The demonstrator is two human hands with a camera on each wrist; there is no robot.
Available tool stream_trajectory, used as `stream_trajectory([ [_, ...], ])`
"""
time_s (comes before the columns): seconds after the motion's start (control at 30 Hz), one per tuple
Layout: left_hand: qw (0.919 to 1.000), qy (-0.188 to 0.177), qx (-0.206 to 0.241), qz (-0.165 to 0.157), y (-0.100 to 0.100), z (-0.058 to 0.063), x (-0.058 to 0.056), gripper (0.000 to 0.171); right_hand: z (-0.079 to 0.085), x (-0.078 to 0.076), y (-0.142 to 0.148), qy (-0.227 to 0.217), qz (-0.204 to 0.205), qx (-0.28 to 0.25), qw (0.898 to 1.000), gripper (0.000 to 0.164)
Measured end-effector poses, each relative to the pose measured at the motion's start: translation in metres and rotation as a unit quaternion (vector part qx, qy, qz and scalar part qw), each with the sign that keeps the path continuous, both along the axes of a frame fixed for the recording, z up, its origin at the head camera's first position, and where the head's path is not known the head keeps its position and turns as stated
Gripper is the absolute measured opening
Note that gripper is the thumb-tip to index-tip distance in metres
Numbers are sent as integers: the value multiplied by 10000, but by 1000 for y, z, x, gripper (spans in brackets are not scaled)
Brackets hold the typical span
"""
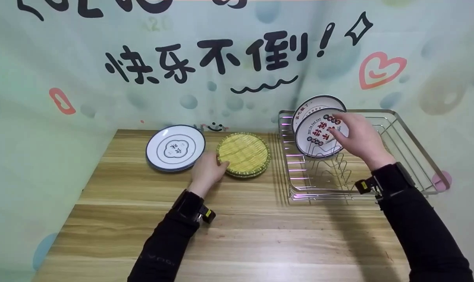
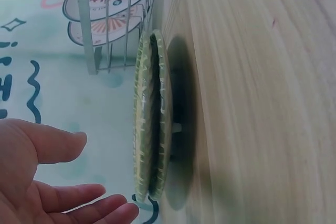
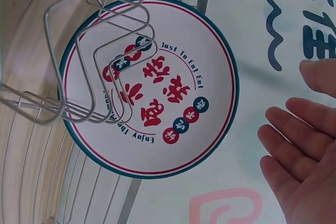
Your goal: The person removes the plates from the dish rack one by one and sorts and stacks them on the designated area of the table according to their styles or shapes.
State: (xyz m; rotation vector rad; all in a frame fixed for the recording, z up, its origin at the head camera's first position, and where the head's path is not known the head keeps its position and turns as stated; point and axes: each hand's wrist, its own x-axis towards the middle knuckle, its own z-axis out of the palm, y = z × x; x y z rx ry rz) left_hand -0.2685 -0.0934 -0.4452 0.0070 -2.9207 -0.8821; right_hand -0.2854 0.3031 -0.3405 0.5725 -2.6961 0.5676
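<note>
My left hand [image 1: 207, 172] is at the left edge of a stack of round, yellow-green woven trays [image 1: 244, 153], with its thumb and fingers extended and nothing held. In the left wrist view, two stacked trays [image 2: 152, 116] appear edge-on, and a gap separates them from my fingers. Over the wire dish rack [image 1: 290, 190], my right hand [image 1: 360, 135] hovers by a white plate with red lettering [image 1: 319, 137]. That plate [image 3: 173, 156] stands upright against the rack's bent wires. Between it and my loosely spread right fingers [image 3: 286, 142] there is space in the right wrist view.
Behind the front plate, another patterned plate [image 1: 305, 107] leans in the rack. White plates with blue rims [image 1: 156, 152] are stacked left of the trays. A printed cloth backdrop [image 1: 221, 23] hangs along the back edge of the wooden table [image 1: 252, 243].
</note>
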Motion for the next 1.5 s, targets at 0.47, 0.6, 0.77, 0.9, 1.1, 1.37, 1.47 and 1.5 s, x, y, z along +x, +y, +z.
stream_trajectory([
  [0.47, 9975, 516, -247, -423, 1, -1, 16, 48, -1, -12, 3, -219, -284, 224, 9991, 48],
  [0.6, 9950, 729, -404, -550, 2, -3, 22, 49, -1, -17, 3, -341, -381, 276, 9983, 50],
  [0.77, 9948, 652, -385, -677, 5, -2, 29, 54, -2, -21, 5, -393, -487, 266, 9977, 50],
  [0.9, 9948, 555, -339, -781, 8, -1, 34, 58, -2, -25, 4, -433, -514, 248, 9974, 51],
  [1.1, 9922, 610, -514, -958, 12, -3, 41, 63, -5, -31, 4, -406, -482, 310, 9975, 54],
  [1.37, 9898, 593, -611, -1144, 16, -6, 49, 68, -5, -39, 5, -562, -583, 299, 9963, 59],
  [1.47, 9890, 584, -615, -1214, 18, -6, 53, 69, -4, -41, 4, -638, -603, 306, 9957, 60],
  [1.5, 9887, 598, -612, -1229, 18, -6, 54, 70, -4, -42, 4, -649, -615, 309, 9955, 60],
])
